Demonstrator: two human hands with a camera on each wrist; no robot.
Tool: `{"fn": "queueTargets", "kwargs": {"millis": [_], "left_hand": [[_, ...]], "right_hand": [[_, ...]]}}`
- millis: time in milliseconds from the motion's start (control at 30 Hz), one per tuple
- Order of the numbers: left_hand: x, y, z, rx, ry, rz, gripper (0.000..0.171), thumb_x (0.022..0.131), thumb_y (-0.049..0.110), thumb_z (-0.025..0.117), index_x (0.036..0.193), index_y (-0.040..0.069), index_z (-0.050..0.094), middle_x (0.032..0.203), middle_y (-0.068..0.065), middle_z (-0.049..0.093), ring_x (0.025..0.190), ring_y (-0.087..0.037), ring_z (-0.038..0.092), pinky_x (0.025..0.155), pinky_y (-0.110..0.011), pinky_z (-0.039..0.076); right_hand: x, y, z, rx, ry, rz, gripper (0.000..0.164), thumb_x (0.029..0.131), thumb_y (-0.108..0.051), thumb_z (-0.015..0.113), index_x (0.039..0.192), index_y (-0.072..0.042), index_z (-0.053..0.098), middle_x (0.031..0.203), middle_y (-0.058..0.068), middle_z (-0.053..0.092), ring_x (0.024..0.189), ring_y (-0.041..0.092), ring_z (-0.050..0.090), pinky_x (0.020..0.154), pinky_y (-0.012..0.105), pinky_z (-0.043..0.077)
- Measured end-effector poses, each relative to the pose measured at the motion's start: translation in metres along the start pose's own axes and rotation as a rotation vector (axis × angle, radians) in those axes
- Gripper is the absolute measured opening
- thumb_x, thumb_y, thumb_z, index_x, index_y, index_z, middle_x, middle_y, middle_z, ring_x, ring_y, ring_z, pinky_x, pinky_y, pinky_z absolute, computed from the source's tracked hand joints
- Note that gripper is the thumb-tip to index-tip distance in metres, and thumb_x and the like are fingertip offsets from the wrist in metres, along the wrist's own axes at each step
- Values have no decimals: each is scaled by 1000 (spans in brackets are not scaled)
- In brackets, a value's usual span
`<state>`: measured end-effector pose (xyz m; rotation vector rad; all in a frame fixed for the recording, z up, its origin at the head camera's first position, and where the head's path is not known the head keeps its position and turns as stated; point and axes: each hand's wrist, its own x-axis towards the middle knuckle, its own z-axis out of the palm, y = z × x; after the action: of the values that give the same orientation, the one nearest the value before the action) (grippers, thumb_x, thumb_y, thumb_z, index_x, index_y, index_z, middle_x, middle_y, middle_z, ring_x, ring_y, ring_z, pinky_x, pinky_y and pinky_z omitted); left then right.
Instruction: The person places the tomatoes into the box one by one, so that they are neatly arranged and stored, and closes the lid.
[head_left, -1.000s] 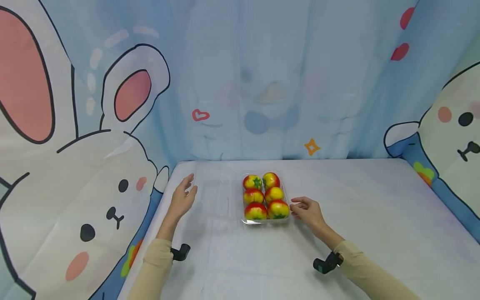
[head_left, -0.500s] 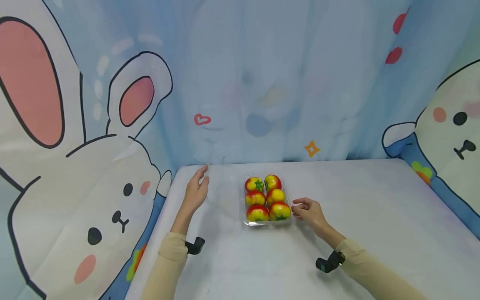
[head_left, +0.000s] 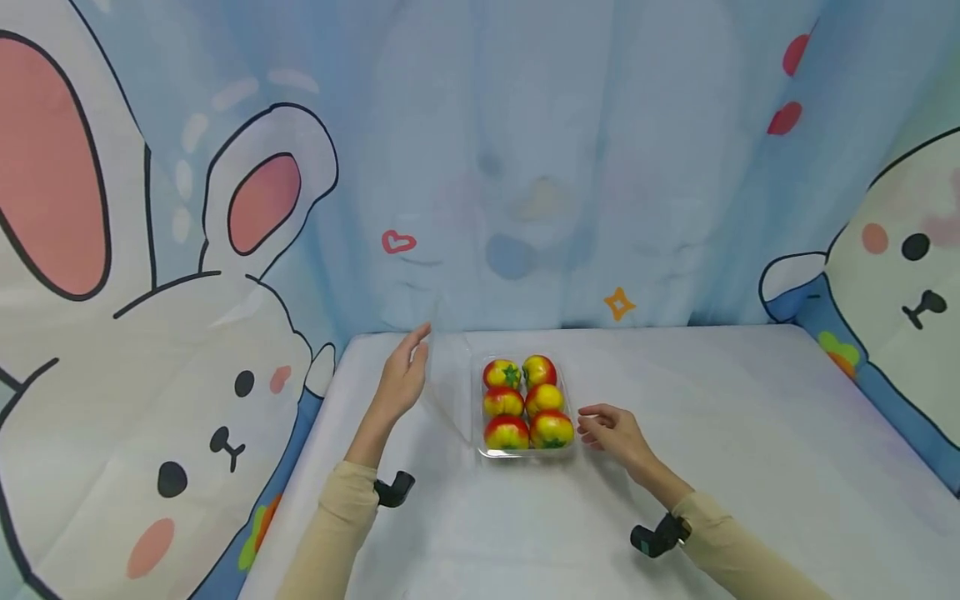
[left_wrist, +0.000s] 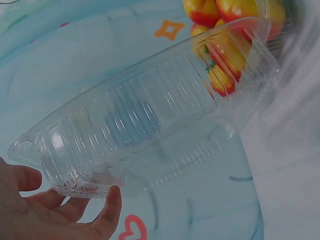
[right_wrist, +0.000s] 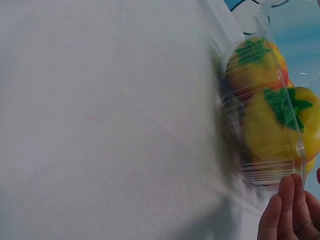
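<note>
A clear plastic clamshell box [head_left: 525, 453] sits on the table, holding several red-and-yellow fruits [head_left: 503, 402] with green leafy caps [right_wrist: 287, 107]. Its transparent ribbed lid [left_wrist: 135, 115] is raised on the left side, tilted up from the base. My left hand [head_left: 402, 377] supports the lid's outer end with extended fingers; in the left wrist view the fingertips [left_wrist: 114, 195] lie along its lower edge. My right hand [head_left: 613, 433] is at the box's near right side, its fairly straight fingertips [right_wrist: 286, 187] right at the rim in the right wrist view.
A white-covered table [head_left: 720, 433] extends around the box. Behind it hangs a light blue curtain [head_left: 540, 167] with cartoon animals, including a large rabbit [head_left: 202, 400] at the left. Small black wrist cameras [head_left: 393, 489] sit on both sleeves.
My left hand has moved rightward and a little farther forward, nearer the box. The raised lid now shows beside it. My right hand stays by the box's right side.
</note>
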<state>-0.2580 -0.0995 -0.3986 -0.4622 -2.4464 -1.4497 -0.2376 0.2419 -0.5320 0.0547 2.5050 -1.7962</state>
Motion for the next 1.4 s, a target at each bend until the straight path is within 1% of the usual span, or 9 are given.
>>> {"fn": "queueTargets", "kwargs": {"millis": [200, 333, 533, 700, 833, 1000, 1100, 1233, 1400], "left_hand": [[12, 15, 9, -10, -34, 47, 44, 105, 14, 37, 145, -3, 44, 149, -18, 45, 141, -32, 37, 115, -48, 32], [17, 22, 20, -23, -44, 51, 43, 105, 13, 38, 144, -3, 45, 148, -18, 46, 141, -31, 37, 115, -47, 34], [17, 29, 35, -85, -60, 76, 43, 105, 13, 37, 144, -3, 44, 147, -18, 47, 136, -34, 43, 110, -50, 40], [16, 32, 47, -130, -70, 104, 43, 106, 14, 37, 145, -2, 44, 147, -20, 46, 130, -37, 49, 100, -45, 50], [16, 30, 54, -165, -87, 89, 43, 107, 15, 37, 146, -1, 42, 148, -20, 43, 129, -40, 49, 93, -43, 55], [11, 25, 62, -205, -141, 46, 45, 108, 16, 35, 149, -4, 35, 144, -27, 45, 126, -42, 52, 91, -47, 55], [7, 29, 63, -226, -166, 38, 46, 108, 13, 34, 148, -8, 32, 141, -31, 46, 124, -47, 52, 94, -50, 53], [2, 39, 65, -258, -187, 41, 45, 107, 9, 34, 146, -12, 32, 137, -34, 48, 122, -48, 53, 94, -51, 52], [4, 27, 82, -248, -208, 36, 46, 108, 15, 35, 148, -6, 33, 138, -29, 50, 121, -43, 55, 94, -54, 52]], "right_hand": [[-6, -7, -1, -44, -28, -2, 38, 98, -18, 60, 127, 8, 58, 96, 14, 70, 82, 23, 68, 72, 26, 59], [-10, -10, -4, -60, -30, -12, 39, 98, -19, 60, 128, 7, 58, 96, 14, 70, 84, 27, 68, 73, 30, 60], [-15, -10, -12, -65, -27, -17, 37, 99, -16, 58, 127, 8, 57, 98, 16, 70, 86, 30, 68, 75, 31, 60], [-17, -6, -18, -65, -21, -9, 36, 99, -15, 57, 127, 8, 57, 98, 17, 69, 86, 31, 68, 74, 29, 60], [-17, -4, -19, -62, -10, -9, 36, 99, -15, 58, 126, 8, 58, 98, 17, 70, 86, 30, 68, 74, 30, 60], [-18, -1, -21, -64, 1, -1, 35, 99, -15, 58, 126, 8, 58, 96, 14, 70, 84, 27, 68, 74, 30, 60], [-19, 0, -22, -68, 7, 13, 35, 99, -15, 57, 126, 7, 59, 97, 14, 70, 84, 26, 68, 74, 28, 60], [-21, 1, -25, -66, 9, 17, 35, 99, -15, 57, 126, 7, 58, 98, 16, 69, 85, 27, 68, 74, 29, 60], [-23, 4, -29, -53, 13, 8, 35, 100, -14, 57, 126, 9, 58, 98, 18, 69, 85, 28, 68, 74, 31, 60]]}}
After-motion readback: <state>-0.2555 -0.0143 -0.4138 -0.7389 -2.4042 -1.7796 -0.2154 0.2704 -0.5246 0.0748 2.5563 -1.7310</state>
